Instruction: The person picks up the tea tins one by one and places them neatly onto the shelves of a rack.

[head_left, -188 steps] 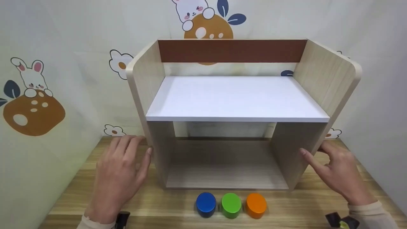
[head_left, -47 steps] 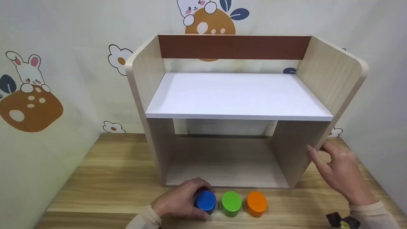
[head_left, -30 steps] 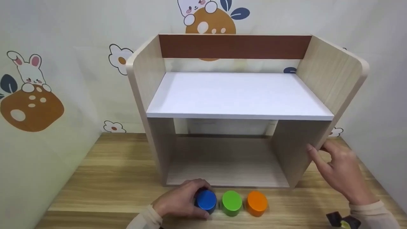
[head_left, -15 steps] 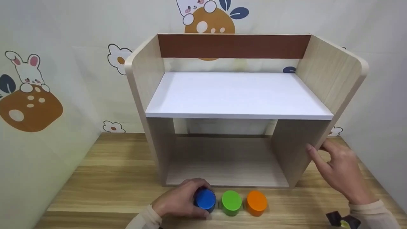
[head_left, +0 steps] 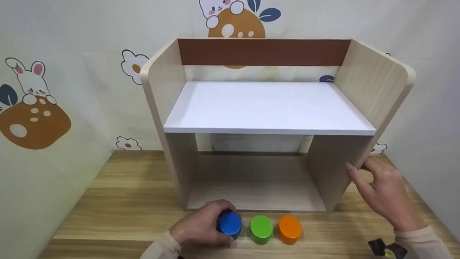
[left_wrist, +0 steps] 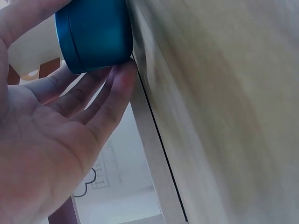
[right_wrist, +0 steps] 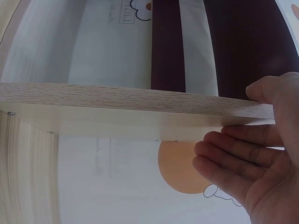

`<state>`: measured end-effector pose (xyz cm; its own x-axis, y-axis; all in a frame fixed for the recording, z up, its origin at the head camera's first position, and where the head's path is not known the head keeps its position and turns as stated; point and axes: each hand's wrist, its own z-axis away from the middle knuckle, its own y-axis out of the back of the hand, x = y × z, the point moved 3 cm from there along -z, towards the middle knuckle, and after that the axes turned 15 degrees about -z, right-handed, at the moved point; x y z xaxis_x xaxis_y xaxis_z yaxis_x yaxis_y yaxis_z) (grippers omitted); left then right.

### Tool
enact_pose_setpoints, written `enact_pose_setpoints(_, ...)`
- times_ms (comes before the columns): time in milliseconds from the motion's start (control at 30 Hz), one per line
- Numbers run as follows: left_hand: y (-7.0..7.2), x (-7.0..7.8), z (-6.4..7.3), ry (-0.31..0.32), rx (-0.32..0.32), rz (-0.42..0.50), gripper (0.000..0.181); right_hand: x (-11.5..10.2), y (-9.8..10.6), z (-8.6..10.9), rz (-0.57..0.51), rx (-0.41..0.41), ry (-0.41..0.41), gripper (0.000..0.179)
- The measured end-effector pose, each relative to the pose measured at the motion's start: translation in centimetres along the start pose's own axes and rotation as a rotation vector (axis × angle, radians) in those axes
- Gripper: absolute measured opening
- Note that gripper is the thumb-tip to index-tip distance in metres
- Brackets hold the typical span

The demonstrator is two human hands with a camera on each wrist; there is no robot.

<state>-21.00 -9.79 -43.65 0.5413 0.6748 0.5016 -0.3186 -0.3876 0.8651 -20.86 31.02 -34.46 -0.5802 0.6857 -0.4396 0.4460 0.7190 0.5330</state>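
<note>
My left hand (head_left: 201,225) holds a small round blue tin (head_left: 230,223) between thumb and fingers, in front of a wooden desk shelf (head_left: 269,108). The left wrist view shows the tin (left_wrist: 96,35) from the side, with a lid seam near one end and the fingertips against its wall. At the shelf's right side panel (head_left: 337,165), my right hand (head_left: 386,192) grips the front edge, thumb on the inner face and fingers outside. In the right wrist view the panel edge (right_wrist: 140,101) runs between thumb and fingers.
To the right of the blue tin stand a green tin (head_left: 261,229) and an orange tin (head_left: 289,229), in a row on the wood-grain table (head_left: 118,201). The shelf has a white upper board (head_left: 269,106) and a brown back rail (head_left: 264,52). Patterned walls enclose the table.
My left hand has left the shelf's left side and taken hold of the blue tin. Over the last half second the tin has shifted slightly left, away from the green one. The right hand stays.
</note>
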Motion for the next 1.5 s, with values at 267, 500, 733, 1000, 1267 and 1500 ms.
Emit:
enact_pose_setpoints(267, 0.5, -0.1, 0.0, -0.015, 0.057, -0.018, 0.055, 0.1, 0.0, 0.0, -0.003, -0.001, -0.011, 0.025)
enact_pose_setpoints(500, 1.4, -0.3, 0.1, 0.030, 0.069, 0.033, 0.054, 0.1, 0.0, 0.1, -0.004, -0.009, -0.012, 0.024)
enact_pose_setpoints(733, 2.5, -0.2, -0.2, 0.062, 0.136, 0.048, 0.057, 0.1, 0.1, 0.1, -0.012, -0.006, -0.016, 0.026)
enact_pose_setpoints(1000, 3.1, 0.0, -1.3, 0.134, 0.205, 0.043, 0.062, -0.1, 0.1, 0.0, -0.004, -0.023, -0.014, 0.026)
enact_pose_setpoints(1267, 3.8, 0.2, -2.6, 0.199, 0.312, 0.046, 0.063, 0.0, 0.1, 0.0, -0.006, -0.017, -0.025, 0.027)
enact_pose_setpoints(1500, 4.4, 0.1, -3.3, 0.225, 0.387, 0.033, 0.067, 0.0, 0.1, 0.1, -0.013, -0.021, -0.029, 0.027)
